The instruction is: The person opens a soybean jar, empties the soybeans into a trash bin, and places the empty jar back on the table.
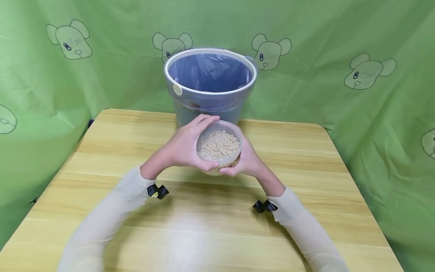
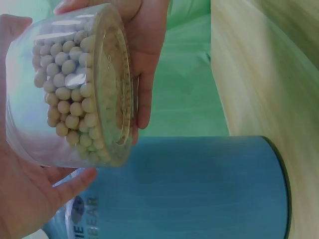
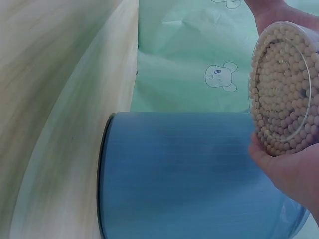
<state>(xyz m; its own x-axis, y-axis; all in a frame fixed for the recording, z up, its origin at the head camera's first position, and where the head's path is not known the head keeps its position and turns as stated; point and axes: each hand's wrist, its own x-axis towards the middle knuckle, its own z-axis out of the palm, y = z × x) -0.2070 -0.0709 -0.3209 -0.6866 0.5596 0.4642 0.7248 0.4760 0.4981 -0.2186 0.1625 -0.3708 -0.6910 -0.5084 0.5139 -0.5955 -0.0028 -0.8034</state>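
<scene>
Both hands hold a clear round plastic tub between them, just in front of the bucket and above the table. Small pale beige beads fill part of the tub. My left hand grips the tub's left side, thumb near its front and fingers along the far rim. The right hand curls around the opposite side, thumb on the front. In the left wrist view the tub's wall is see-through, with beads heaped unevenly toward the base. The tub's base faces the right wrist camera, slightly tilted.
A blue-grey bucket with a white rim and a clear bag liner stands at the table's far edge. Green cloth printed with mouse-like faces hangs behind and beside the wooden table.
</scene>
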